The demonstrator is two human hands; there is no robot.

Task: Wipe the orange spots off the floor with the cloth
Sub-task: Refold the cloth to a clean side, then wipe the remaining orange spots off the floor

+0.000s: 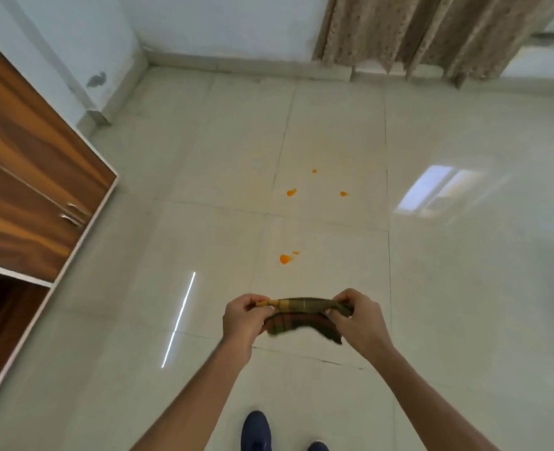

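The left hand (pixel 241 315) and right hand (pixel 355 317) each pinch an end of the checked cloth (pixel 303 315), holding it stretched between them above the tiled floor (pixel 464 288). Orange spots (pixel 284 259) lie mid-floor, ahead of the cloth, well apart from the wooden cabinet (pixel 25 177) along the floor's left edge.

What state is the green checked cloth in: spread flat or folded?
Folded: the green checked cloth hangs doubled in a narrow band between left hand and right hand.
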